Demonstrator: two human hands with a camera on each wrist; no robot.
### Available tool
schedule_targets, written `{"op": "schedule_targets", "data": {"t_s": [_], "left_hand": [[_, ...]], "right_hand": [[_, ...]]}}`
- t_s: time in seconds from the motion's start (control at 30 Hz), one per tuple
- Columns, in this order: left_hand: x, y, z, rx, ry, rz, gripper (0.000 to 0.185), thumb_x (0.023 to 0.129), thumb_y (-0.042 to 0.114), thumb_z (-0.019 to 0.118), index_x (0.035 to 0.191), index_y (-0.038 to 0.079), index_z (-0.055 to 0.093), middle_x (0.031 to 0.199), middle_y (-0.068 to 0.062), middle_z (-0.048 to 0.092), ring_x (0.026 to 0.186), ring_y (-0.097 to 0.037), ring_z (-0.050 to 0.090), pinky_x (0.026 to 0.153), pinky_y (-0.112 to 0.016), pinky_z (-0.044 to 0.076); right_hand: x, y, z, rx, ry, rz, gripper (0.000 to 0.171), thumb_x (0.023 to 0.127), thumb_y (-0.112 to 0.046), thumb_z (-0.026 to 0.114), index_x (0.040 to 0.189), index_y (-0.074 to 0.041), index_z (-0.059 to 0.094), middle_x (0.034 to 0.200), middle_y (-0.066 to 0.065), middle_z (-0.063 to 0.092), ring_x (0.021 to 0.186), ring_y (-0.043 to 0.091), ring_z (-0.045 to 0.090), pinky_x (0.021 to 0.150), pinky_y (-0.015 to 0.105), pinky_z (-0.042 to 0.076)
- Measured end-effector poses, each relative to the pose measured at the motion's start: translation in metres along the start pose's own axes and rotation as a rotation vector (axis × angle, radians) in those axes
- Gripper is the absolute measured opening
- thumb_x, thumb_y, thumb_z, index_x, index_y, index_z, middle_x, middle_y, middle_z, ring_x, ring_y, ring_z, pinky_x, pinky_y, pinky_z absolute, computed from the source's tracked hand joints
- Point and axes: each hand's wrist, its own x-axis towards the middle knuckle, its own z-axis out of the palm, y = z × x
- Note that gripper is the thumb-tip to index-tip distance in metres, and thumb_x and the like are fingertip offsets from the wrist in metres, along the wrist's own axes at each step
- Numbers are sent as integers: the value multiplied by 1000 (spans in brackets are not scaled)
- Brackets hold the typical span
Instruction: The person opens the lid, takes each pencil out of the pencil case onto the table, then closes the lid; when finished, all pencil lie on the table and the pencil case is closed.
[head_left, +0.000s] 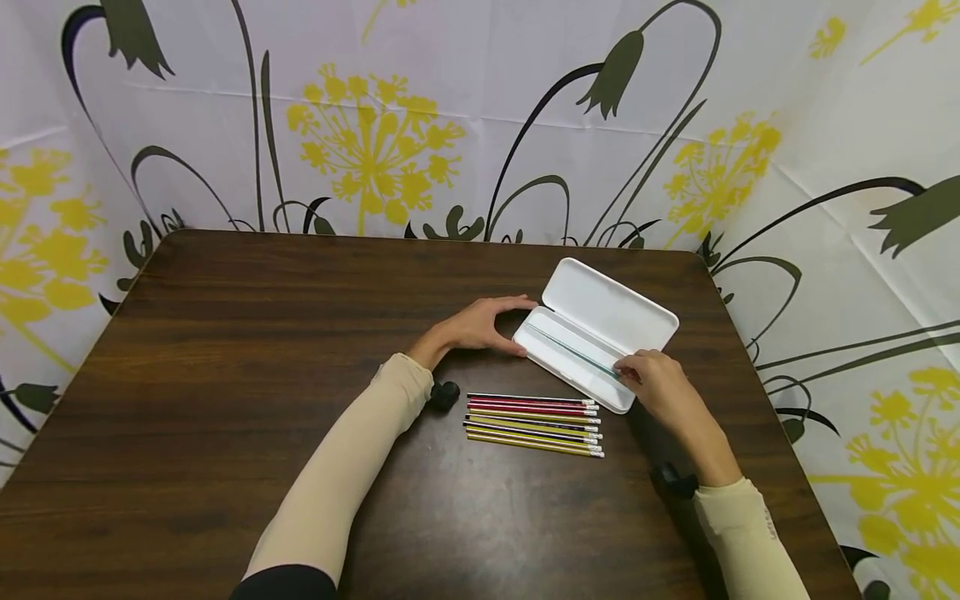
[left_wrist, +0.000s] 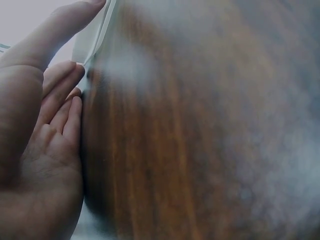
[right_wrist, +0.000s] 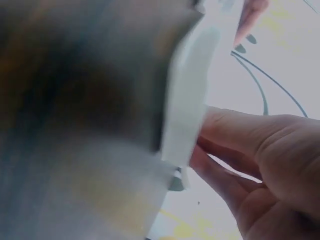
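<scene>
An open white pencil case (head_left: 555,361) lies at an angle on the table, its lid (head_left: 609,307) laid back on the far side. Inside, along its length, runs a thin teal pencil (head_left: 567,346). The thumb and fingers of my right hand (head_left: 660,385) pinch this pencil near its right end; in the right wrist view they reach over the case wall (right_wrist: 186,100). My left hand (head_left: 477,325) rests at the case's left end, fingers extended to the far corner and thumb against the near corner. The left wrist view shows its straight thumb by the rim.
Several striped pencils (head_left: 532,408) in red, yellow and black lie side by side in front of the case, eraser ends to the right. The brown table (head_left: 262,333) ends at a back edge against a flower-printed cloth (head_left: 487,125).
</scene>
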Motion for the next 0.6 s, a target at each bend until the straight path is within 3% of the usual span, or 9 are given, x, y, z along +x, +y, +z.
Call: {"op": "schedule_targets", "data": {"t_s": [0.17, 0.43, 0.6], "left_hand": [[-1, 0, -1, 0, 8, 3, 82, 73, 37, 88, 144, 21, 51, 155, -6, 35, 141, -13, 30, 112, -36, 26], [-2, 3, 0, -18, -6, -1, 81, 74, 33, 88, 145, 19, 50, 156, -7, 33, 142, -16, 28, 112, -37, 25], [-2, 4, -1, -28, 0, -8, 81, 74, 33, 88, 144, 20, 51, 156, -6, 33, 142, -15, 28, 113, -36, 24]], "right_hand": [[3, 1, 4, -12, 6, -12, 13, 78, 3, 80, 91, 1, 75, 79, 7, 65, 73, 23, 57, 68, 41, 48], [-3, 4, 5, 77, 122, 19, 14, 77, 2, 81, 89, -1, 76, 80, 6, 63, 70, 19, 59, 61, 36, 48], [-3, 4, 1, 127, 101, 59, 14, 79, -1, 80, 92, -2, 76, 82, 5, 67, 69, 18, 60, 61, 37, 49]]}}
